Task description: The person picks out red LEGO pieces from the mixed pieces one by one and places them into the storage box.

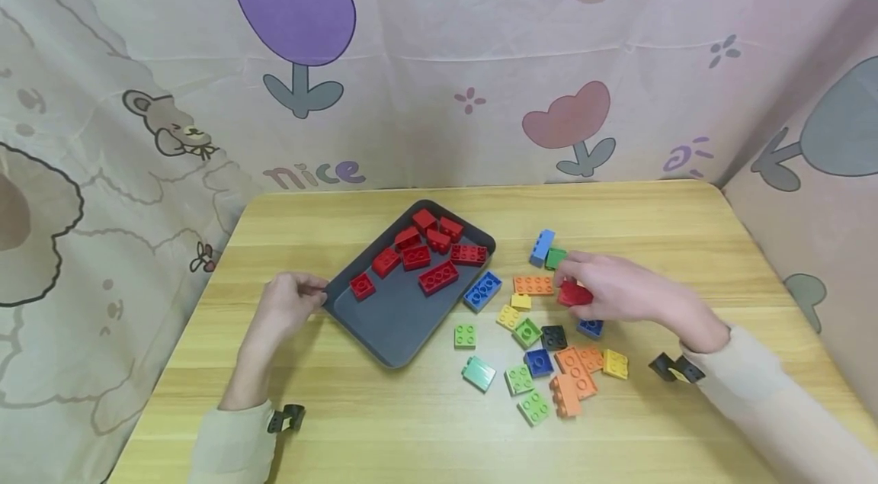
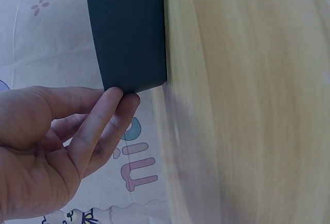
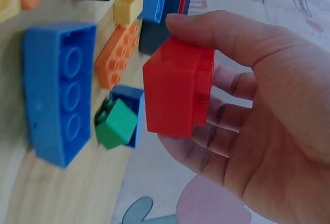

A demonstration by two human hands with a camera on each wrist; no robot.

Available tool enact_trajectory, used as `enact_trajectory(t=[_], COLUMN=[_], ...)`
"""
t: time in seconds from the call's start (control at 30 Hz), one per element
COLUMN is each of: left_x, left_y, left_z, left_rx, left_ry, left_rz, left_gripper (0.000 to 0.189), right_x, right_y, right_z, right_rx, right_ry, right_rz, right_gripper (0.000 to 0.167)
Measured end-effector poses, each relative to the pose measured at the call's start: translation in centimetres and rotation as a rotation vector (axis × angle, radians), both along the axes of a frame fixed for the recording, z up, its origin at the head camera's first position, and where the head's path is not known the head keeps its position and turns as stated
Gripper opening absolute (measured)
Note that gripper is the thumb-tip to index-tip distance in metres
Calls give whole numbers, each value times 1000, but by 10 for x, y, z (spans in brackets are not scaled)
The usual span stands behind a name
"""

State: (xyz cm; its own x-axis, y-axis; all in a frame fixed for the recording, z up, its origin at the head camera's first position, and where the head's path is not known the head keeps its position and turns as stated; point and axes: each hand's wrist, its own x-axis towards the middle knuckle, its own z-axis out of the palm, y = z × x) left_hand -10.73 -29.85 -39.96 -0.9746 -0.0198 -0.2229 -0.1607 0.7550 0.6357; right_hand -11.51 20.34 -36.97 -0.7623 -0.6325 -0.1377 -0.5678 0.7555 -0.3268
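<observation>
My right hand [image 1: 607,286] grips a red toy brick [image 3: 172,90] between thumb and fingers, and in the right wrist view the brick is held above the table. Near it lie a green brick [image 3: 117,123], a long blue brick [image 3: 62,92] and an orange brick [image 3: 116,56]. My left hand [image 1: 288,305] pinches the near-left corner of a dark grey tray [image 1: 370,324]; the left wrist view shows the fingertips at the tray's outer wall [image 2: 129,38]. Several red bricks [image 1: 439,277] lie in the tray, mostly toward its far end.
To the right of the tray, loose bricks are scattered on the wooden table [image 1: 384,423]: a blue brick [image 1: 482,291] close to the tray's side, a teal brick [image 1: 479,373], a black brick [image 1: 553,337] and several others. A printed curtain [image 1: 425,72] hangs behind the table.
</observation>
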Motion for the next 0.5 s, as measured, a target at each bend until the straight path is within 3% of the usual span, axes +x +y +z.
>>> enact_trajectory(t=[0.5], left_x=[-1], left_y=[0], left_z=[0], left_rx=[5], left_ry=[4], left_rz=[-6], left_gripper=[23], right_x=[-14], right_y=[-41], right_z=[3], right_rx=[5], right_ry=[39], right_rz=[92], right_gripper=[34])
